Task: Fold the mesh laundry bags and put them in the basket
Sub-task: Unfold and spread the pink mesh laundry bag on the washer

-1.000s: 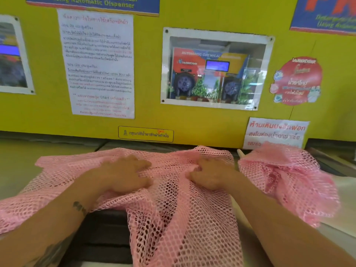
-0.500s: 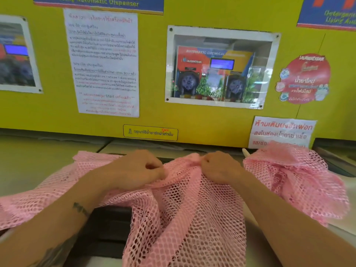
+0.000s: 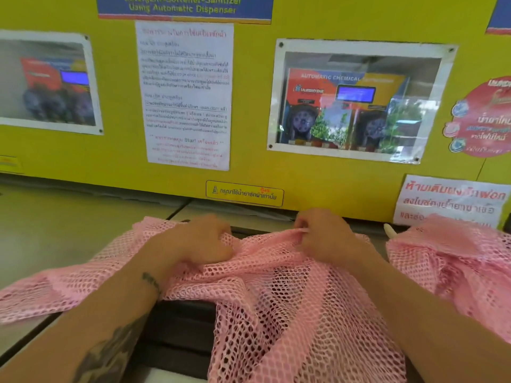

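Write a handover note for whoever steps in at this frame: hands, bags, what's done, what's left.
Left hand: closed on the top edge of the bag.
Right hand: pinching the same edge near the bag's seam.
Bag: spread over the counter, front part hanging off the edge, unfolded.
Second bag: bunched in a heap at right, untouched.
Basket: not in view.
Done: nothing folded.
Left: fold both bags, find the basket, put them in.

Bare, sleeveless forearms; dark tattoos mark the left forearm [image 3: 110,352] and wrist.
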